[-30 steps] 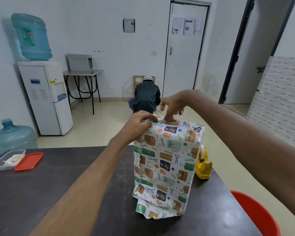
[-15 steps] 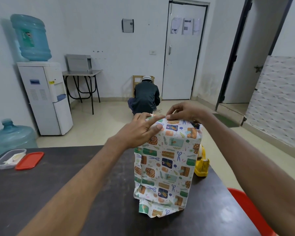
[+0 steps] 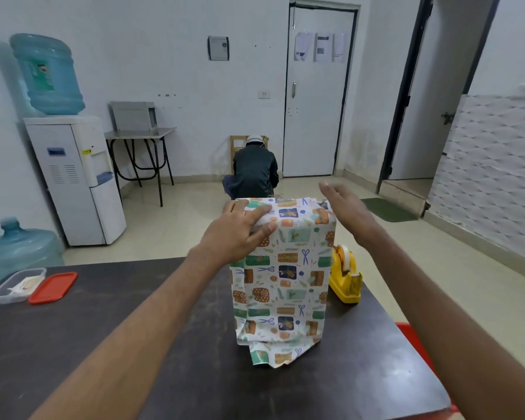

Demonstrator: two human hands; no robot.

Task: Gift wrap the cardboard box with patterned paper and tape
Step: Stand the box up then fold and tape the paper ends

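Left grip (image 3: 240,234) is spread flat over the top left corner of the box (image 3: 282,283), fingers on top and thumb down the front, pressing the paper (image 3: 294,234) rather than pinching it. Right grip (image 3: 346,210) is open too, fingers straight, just by the top right edge. Can't tell if it's touching.

Nearest me, a loose flap (image 3: 273,354) sticks out from the bottom onto the worktop (image 3: 134,328), so that end looks unfinished. The box stands upright mid-worktop, front and top covered, no cardboard showing. I can't spot any tape on it from here. The dispenser (image 3: 346,277) sits just beside it on the right, a bit further back.

My guess is we're past halfway, with the top left to tape and the bottom to fold and seal.
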